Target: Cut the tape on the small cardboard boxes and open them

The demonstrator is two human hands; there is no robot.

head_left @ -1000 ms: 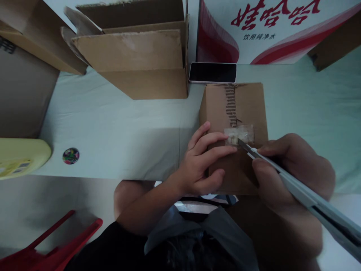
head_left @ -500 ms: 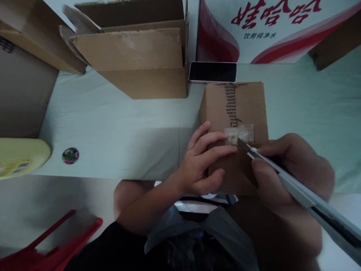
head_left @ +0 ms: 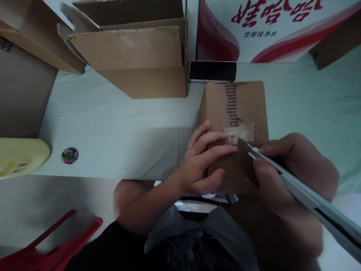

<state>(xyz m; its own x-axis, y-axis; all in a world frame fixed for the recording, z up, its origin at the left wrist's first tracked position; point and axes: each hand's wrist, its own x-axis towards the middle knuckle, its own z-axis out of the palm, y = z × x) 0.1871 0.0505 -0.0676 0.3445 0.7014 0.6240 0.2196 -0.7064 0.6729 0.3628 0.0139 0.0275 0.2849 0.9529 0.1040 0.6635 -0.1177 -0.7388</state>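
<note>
From where I stand, the small cardboard box (head_left: 252, 105) sits on the pale green surface (head_left: 126, 131), right in front of the seated person, with a phone (head_left: 213, 71) lying at its eleven o'clock and an open carton (head_left: 158, 82) further off toward ten. The left hand (head_left: 199, 165) comes in from the box's eight o'clock and lies on its top, fingers spread and apart, pressing rather than gripping. The right hand (head_left: 306, 165), at four o'clock, is closed round a utility knife (head_left: 299, 192), whose blade (head_left: 244, 145) points toward ten and meets the clear tape (head_left: 245, 131); I can't tell whether it has gone through. What worries me is the middle fingertip just beside the blade's tip, at its eight o'clock: a push that suddenly breaks free of the tape could carry the edge into it. Pressed too deep, the point might also nick whatever is inside, and sideways twisting could snap the thin blade. The box might slide or turn as well, should the flat left hand bear too lightly.
</note>
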